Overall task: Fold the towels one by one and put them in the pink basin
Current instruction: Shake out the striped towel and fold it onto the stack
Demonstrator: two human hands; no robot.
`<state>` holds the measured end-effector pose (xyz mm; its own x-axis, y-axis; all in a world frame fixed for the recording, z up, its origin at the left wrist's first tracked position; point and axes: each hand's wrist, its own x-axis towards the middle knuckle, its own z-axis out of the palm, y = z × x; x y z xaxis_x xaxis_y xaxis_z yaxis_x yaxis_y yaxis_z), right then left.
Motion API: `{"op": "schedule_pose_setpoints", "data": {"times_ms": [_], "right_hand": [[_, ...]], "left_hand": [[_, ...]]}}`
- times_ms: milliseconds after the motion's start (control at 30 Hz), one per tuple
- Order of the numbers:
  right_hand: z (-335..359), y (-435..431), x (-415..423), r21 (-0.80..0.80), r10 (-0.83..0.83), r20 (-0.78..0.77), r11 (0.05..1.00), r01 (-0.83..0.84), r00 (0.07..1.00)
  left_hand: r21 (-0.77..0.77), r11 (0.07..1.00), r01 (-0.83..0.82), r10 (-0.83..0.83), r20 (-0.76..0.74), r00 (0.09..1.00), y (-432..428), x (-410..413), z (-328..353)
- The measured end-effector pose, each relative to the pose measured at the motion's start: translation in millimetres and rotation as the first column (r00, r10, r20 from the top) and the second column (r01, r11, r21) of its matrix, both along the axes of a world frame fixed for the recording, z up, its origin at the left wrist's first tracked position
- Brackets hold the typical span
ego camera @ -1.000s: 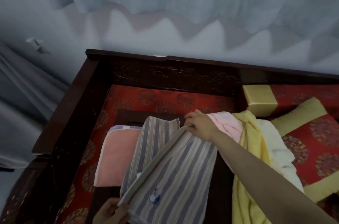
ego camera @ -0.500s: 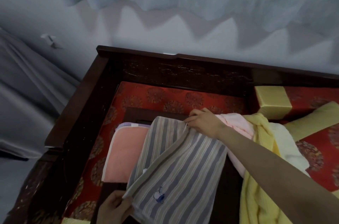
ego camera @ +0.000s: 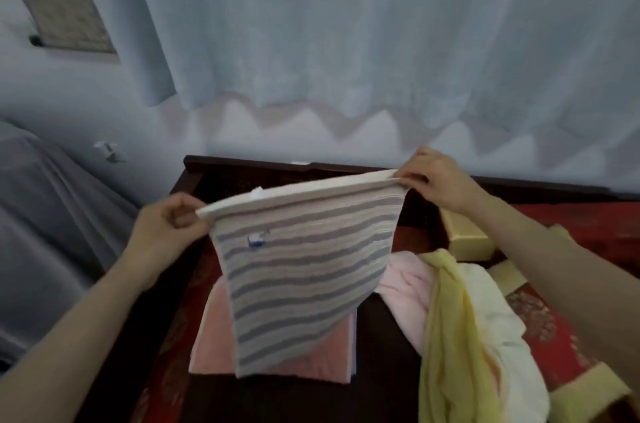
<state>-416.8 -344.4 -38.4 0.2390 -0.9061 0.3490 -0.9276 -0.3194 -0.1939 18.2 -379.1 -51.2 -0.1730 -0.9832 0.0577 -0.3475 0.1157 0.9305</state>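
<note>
Left hand (ego camera: 166,232) and right hand (ego camera: 436,180) each pinch a top corner of the striped towel (ego camera: 304,270), at its 10 and 2 o'clock; it hangs above a folded pink towel (ego camera: 214,346).

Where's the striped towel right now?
The striped towel hangs centre of head view, top edge gripped by left hand and right hand, above the folded pink towel.

Arms raised forward; left hand (ego camera: 166,232), right hand (ego camera: 440,180) apart, each grip pinching striped towel (ego camera: 304,270) corner.
</note>
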Motion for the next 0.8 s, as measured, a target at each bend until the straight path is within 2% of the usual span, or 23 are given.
{"op": "schedule_pose_setpoints", "data": {"times_ms": [100,200,300,367,467,533,600,700,800], "right_hand": [[41.7,8.4,-9.6,-0.05,-0.082,-0.015,0.995,0.082,0.996],[73.1,14.8,-17.4,-0.164,-0.14,-0.085,0.979,0.124,0.987],[88.5,20.0,-25.5,-0.228,-0.143,-0.256,0.97,0.084,0.956],[93.0,24.8,-26.0,-0.235,-0.191,-0.282,0.964,0.125,0.94],[94.1,42.5,-14.9,-0.275,-0.252,-0.242,0.944,0.183,0.937],[88.9,64.2,-3.6,-0.244,-0.207,-0.149,0.955,0.167,0.967],[72.4,91.4,7.4,-0.141,-0.097,0.102,0.984,0.11,0.99],[28.0,140.8,29.0,0.096,-0.108,0.486,0.993,0.07,0.867],[-33.2,186.9,52.7,0.316,-0.214,0.657,0.949,-0.007,0.723]], "left_hand": [[-0.235,0.972,0.027,-0.016,0.052,0.999,-29.3,-9.8,50.1],[-0.354,0.935,0.036,-0.004,0.092,0.996,-44.6,-22.7,83.1],[-0.429,0.903,0.031,0.021,0.114,0.993,-53.5,-38.2,101.8],[-0.445,0.894,0.049,0.004,0.119,0.993,-54.8,-45.5,108.9],[-0.426,0.904,0.05,-0.019,0.077,0.997,-52.1,-44.8,113.0],[-0.392,0.916,0.086,-0.059,0.081,0.995,-41.1,-33.7,108.5],[-0.349,0.915,0.205,-0.176,0.112,0.978,-17.3,-16.4,95.2],[-0.162,0.913,0.373,-0.357,0.122,0.926,32.3,19.5,43.9],[0.102,0.9,0.424,-0.433,0.099,0.896,77.6,51.4,-24.2]]}}
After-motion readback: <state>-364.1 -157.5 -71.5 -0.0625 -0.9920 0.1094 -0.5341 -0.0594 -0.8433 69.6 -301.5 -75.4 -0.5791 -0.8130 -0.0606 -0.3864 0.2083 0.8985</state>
